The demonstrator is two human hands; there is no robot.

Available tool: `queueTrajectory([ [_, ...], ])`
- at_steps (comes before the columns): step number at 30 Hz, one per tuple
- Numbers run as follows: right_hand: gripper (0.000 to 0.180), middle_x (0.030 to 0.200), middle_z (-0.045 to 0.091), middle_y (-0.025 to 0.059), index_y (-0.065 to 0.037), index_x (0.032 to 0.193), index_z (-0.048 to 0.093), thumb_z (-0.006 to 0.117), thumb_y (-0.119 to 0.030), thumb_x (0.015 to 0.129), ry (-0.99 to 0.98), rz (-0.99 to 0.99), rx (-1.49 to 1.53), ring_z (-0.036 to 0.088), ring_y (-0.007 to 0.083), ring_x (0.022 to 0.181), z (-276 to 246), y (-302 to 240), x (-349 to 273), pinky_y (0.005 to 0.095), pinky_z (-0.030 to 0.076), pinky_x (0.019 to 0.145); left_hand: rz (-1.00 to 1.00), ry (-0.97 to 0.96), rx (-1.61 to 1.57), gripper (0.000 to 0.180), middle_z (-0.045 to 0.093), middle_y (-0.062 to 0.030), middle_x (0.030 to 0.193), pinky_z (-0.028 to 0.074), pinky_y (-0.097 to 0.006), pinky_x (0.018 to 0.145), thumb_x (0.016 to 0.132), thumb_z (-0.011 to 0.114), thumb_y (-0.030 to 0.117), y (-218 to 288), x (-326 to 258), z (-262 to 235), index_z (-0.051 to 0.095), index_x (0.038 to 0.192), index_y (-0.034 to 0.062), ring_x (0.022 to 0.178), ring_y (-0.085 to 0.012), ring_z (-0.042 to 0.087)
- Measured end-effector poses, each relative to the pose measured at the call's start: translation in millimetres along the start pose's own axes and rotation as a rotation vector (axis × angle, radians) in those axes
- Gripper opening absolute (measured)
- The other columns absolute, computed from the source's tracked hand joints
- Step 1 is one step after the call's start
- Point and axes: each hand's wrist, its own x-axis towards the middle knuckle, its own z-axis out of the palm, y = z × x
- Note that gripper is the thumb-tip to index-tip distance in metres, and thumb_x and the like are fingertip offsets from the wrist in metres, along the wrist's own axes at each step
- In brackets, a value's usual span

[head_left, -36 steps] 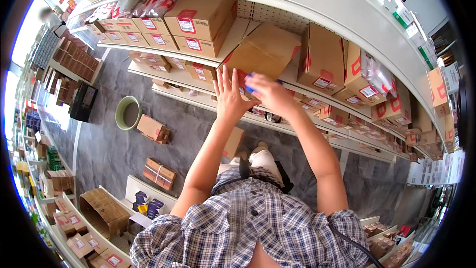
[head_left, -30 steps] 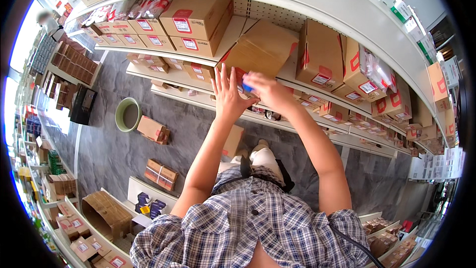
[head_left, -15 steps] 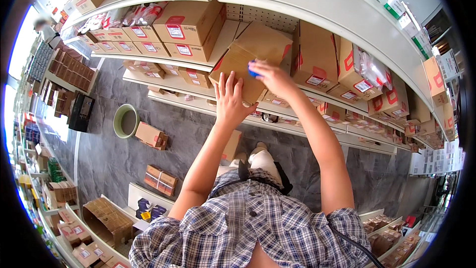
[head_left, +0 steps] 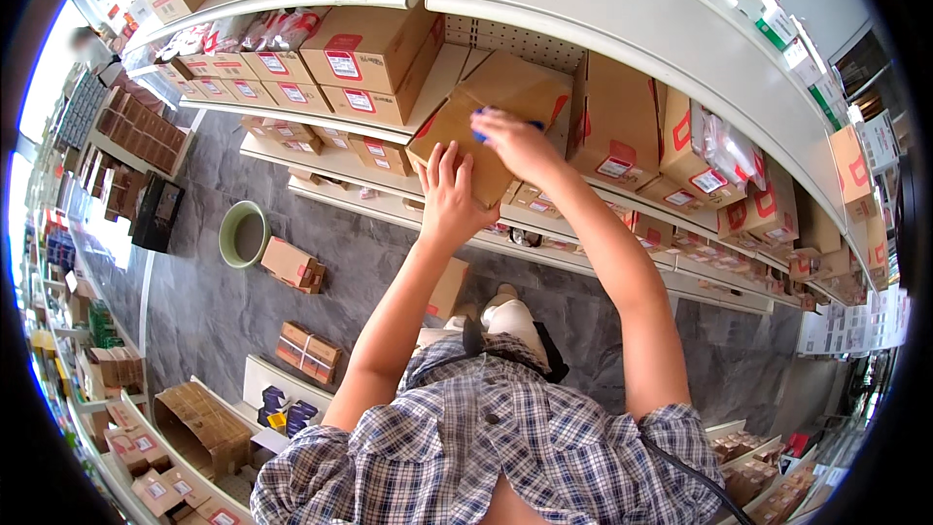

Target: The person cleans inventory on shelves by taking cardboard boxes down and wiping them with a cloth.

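A brown cardboard box (head_left: 462,122) sits tilted at the front of a shelf, its near end jutting past the edge. My left hand (head_left: 449,196) grips that near end, fingers over the upper face and thumb at the corner. Under the fingers of my right hand (head_left: 513,144) is a blue cloth (head_left: 535,124), pressed against the box's upper face. Only small bits of the cloth show; the rest is covered by the hand.
Stacked labelled boxes (head_left: 360,53) stand left of it, taller boxes (head_left: 614,122) right. An upper shelf (head_left: 622,0) overhangs. On the floor are a green bin (head_left: 233,234), a small carton (head_left: 288,262) and a strapped parcel (head_left: 308,351). More shelving lies behind me.
My right hand has slid a little to the left over the box with the blue cloth. My left hand stays on the near end, and the box has barely shifted.
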Motion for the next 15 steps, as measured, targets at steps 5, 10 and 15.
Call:
queueTrajectory([
  [5,0.030,0.123,0.058,0.0111,-0.005,0.117,0.059,0.049,-0.002,0.088,0.008,0.222,0.021,0.061,0.0267,0.104,-20,51,22,0.0373,0.048,0.091,0.032,0.020,0.003,0.078,0.037,-0.0216,0.133,0.022,-0.058,0.106,0.056,0.078,0.031,-3,1,-3,0.045,0.120,0.0002,0.127,-0.0413,0.032],
  [10,0.029,0.124,0.055,0.0156,-0.001,0.117,0.057,0.050,-0.009,0.090,0.168,0.402,-0.107,0.053,0.0342,0.112,-38,86,33,0.0388,0.045,0.093,0.085,0.001,-0.054,0.075,0.039,-0.0210,0.133,0.025,-0.056,0.106,0.057,0.079,0.030,-10,13,-1,0.048,0.118,-0.0003,0.128,-0.0404,0.032],
  [15,0.032,0.130,0.051,0.0178,0.004,0.120,0.054,0.048,-0.009,0.091,0.061,0.325,-0.062,0.049,0.0324,0.120,-15,16,5,0.0380,0.040,0.101,0.220,-0.111,-0.114,0.072,0.041,-0.0203,0.132,0.026,-0.054,0.107,0.060,0.079,0.033,-51,28,-30,0.048,0.116,-0.0012,0.128,-0.0398,0.033],
])
